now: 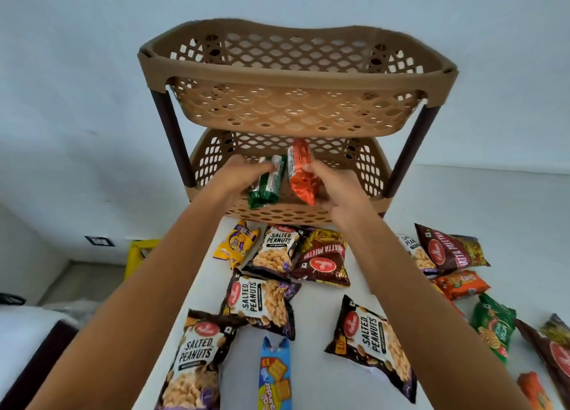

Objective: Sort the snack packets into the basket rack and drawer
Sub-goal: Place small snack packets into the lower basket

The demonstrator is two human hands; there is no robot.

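Observation:
A tan two-tier basket rack (pixel 296 79) stands on the white table (pixel 317 375) against the wall. My left hand (pixel 237 172) grips a green snack packet (pixel 266 183) and my right hand (pixel 331 183) grips an orange snack packet (pixel 300 172); both packets are held upright side by side inside the lower basket (pixel 277 215), under the top basket. Several salted peanut packets (pixel 260 301) and a maroon khatta meetha packet (pixel 324 260) lie on the table in front of the rack.
More packets lie at the right: a maroon one (pixel 447 249), an orange one (pixel 461 284), a green one (pixel 493 326). A yellow packet (pixel 236 243) and a blue biscuit pack (pixel 274 375) lie nearer. A yellow crate (pixel 138 249) sits beyond the table's left edge.

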